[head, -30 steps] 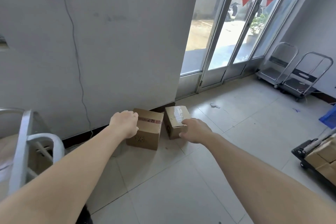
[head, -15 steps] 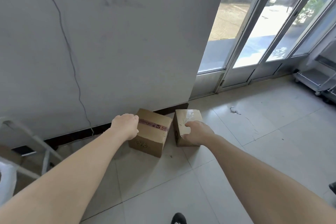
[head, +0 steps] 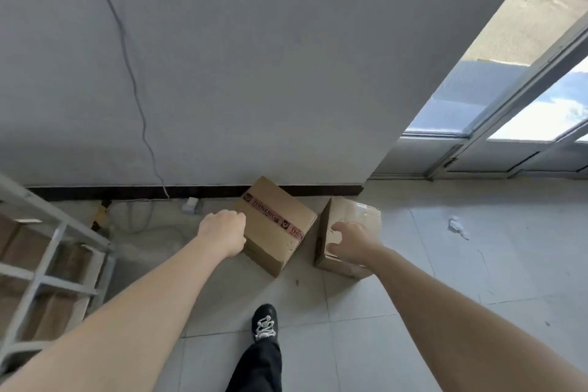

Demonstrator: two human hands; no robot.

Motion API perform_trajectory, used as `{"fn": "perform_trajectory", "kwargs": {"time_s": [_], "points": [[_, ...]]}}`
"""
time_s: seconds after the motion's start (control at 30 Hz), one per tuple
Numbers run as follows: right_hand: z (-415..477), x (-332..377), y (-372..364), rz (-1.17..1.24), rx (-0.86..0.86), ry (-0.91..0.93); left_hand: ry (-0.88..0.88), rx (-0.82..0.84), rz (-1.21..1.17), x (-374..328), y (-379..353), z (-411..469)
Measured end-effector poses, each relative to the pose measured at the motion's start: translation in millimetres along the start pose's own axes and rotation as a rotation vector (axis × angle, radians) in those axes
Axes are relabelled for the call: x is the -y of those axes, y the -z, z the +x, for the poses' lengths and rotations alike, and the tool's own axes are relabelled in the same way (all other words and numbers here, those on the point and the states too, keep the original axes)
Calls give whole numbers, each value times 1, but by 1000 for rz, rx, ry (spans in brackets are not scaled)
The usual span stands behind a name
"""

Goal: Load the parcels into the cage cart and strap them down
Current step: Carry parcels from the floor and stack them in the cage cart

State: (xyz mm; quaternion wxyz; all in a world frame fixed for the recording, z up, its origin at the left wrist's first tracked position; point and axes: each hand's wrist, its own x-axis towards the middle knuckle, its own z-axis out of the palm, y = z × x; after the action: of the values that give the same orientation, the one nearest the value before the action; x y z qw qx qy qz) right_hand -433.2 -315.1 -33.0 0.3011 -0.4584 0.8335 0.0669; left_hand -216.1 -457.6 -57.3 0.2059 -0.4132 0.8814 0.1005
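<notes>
Two cardboard parcels lie on the tiled floor against the wall's dark skirting. The larger parcel (head: pixel 276 226) has red printed tape across its top. My left hand (head: pixel 222 232) is at its left side, fingers curled, hiding that edge. Just to the right stands the smaller parcel (head: pixel 350 216), with clear tape on top. My right hand (head: pixel 353 245) hovers over its near left edge, thumb and fingers spread apart. The white metal cage cart (head: pixel 57 216) shows at the left edge, with brown cardboard behind its bars.
A grey cable (head: pixel 133 83) runs down the wall to a white plug (head: pixel 191 204) on the floor. My black shoe (head: pixel 265 325) stands in front of the parcels. A crumpled paper scrap (head: pixel 458 226) lies right; glass doors (head: pixel 477 99) beyond.
I have stepped closer and bent down, so the parcels look bigger. My left hand has reached the larger parcel's side. My right hand has spread its fingers over the smaller parcel.
</notes>
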Motion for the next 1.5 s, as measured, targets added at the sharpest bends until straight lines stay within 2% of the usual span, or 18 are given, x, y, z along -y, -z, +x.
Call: {"fn": "perform_trajectory", "kwargs": {"time_s": [0.5,0.7,0.97,1.07,1.17,1.3,1.5], "points": [[229,-25,4,-100,239,91,294,228,-290,-6,-73,161],[318,-37,-26,-158,318,185,498,261,-439,-21,-120,208],[426,-54,-91,-241,329,253,747,277,-752,-48,-219,271],[465,-58,-127,-244,306,245,850,248,-923,-53,-268,297],[497,-59,-159,-200,274,210,1016,164,-1200,-56,-309,321],[528,-58,-195,-8,291,110,1114,14,-1515,-64,-348,341],[534,-51,-211,15,207,79,1167,-124,-1600,-67,-360,335]]}}
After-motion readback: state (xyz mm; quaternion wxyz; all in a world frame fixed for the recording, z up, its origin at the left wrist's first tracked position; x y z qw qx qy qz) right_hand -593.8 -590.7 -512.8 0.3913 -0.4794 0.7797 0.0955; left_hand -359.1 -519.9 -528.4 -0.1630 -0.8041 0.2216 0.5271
